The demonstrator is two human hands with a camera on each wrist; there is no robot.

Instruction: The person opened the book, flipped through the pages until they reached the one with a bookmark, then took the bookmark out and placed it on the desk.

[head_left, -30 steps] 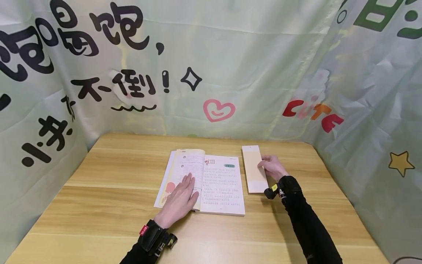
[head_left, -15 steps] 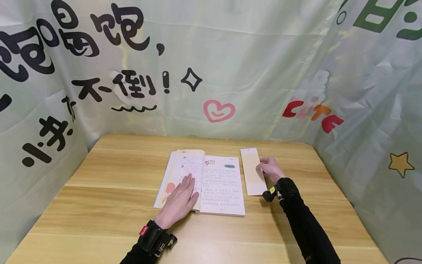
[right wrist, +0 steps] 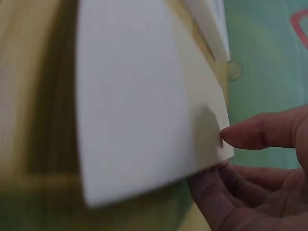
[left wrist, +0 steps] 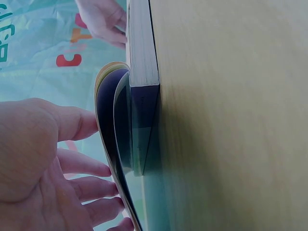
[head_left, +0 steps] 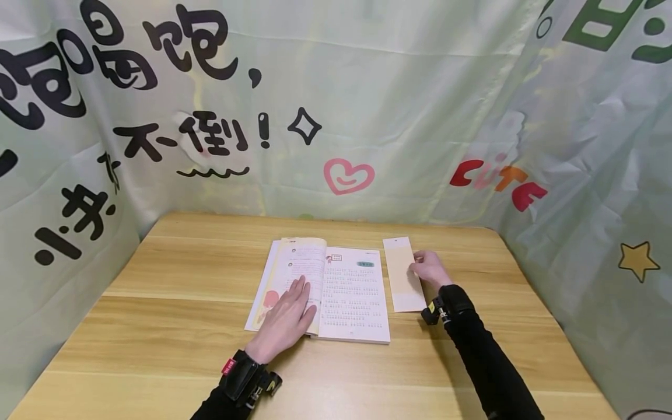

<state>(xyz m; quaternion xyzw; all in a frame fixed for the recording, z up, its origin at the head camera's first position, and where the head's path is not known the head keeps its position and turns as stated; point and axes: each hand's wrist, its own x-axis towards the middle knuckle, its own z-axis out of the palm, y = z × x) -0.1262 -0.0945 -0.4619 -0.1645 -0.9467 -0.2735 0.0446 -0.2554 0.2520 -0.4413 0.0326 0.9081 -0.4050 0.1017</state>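
An open book (head_left: 354, 297) lies in the middle of the table in the head view. My left hand (head_left: 283, 321) rests on its left page (head_left: 304, 256) with fingers extended. In the left wrist view, the fingers (left wrist: 91, 187) press the outside of the curved pages, beside the thick page block (left wrist: 143, 43). To the right of the book is a narrow cream card with pale ends (head_left: 401, 280). My right hand (head_left: 431, 269) pinches the card's right edge. Seen from the right wrist, the thumb (right wrist: 260, 131) is on the card's face and the other fingers lie beneath it.
The wooden table (head_left: 173, 326) runs out to both sides of the book. A printed fabric backdrop (head_left: 409, 116) rises behind the table and along its sides. Part of a dark cable (head_left: 651, 411) shows at the lower right corner.
The card has shifted slightly toward me and a little left, with my right hand moving along with it. My left hand and the book have stayed in place.
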